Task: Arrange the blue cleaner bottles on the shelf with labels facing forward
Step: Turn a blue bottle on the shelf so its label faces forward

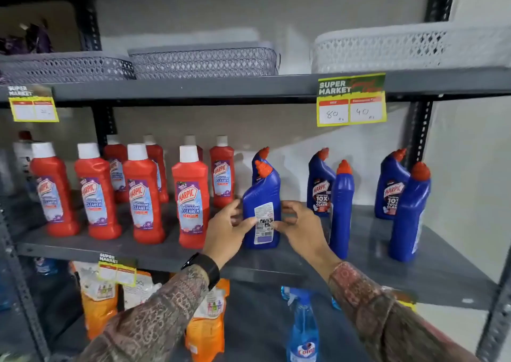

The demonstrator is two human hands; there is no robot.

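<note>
In the head view, the left hand (231, 224) and right hand (300, 227) clasp a blue bottle (262, 209) standing at the shelf (442, 273) front, back label outward, so the turning step is in hand and next likely calls for a half-turn.

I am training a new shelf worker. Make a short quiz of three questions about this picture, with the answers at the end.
1. True or false: the blue bottle between the left hand and the right hand shows its front label to the camera.
2. How many blue bottles stand on the middle shelf?
3. Which bottles have white caps? A. the red bottles B. the blue ones C. the spray bottle below

Key:
1. False; its back label faces forward.
2. Six.
3. A.
</note>
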